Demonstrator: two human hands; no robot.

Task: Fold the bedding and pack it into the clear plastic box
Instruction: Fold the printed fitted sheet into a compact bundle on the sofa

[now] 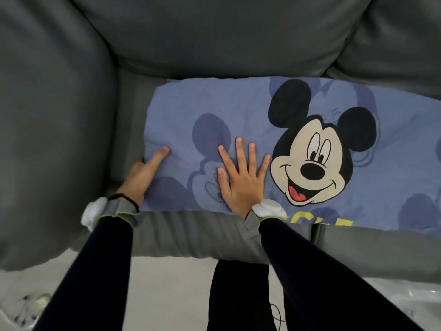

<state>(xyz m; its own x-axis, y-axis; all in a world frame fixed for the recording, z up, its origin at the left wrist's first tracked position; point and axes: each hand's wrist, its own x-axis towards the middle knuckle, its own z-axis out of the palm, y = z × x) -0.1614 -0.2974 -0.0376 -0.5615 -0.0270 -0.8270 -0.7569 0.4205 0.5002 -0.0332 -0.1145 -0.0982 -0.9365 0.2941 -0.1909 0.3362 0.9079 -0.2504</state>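
The blue bedding [238, 111] with a cartoon mouse print lies folded into a long rectangle on the grey sofa seat [130, 96]. My left hand [143, 173] grips its near left corner, thumb on top and fingers tucked under the edge. Flat on the cloth, fingers spread, my right hand [241, 177] presses down just left of the printed face. A glossy clear plastic thing [410, 299], perhaps the box, shows at the bottom right on the floor.
The sofa's left armrest [52, 139] rises close beside the bedding. Back cushions [226, 37] stand behind it. Pale floor [167, 283] lies below the seat front, with my dark-clothed legs [238, 295] standing there. A blurred object [21, 309] sits at the bottom left.
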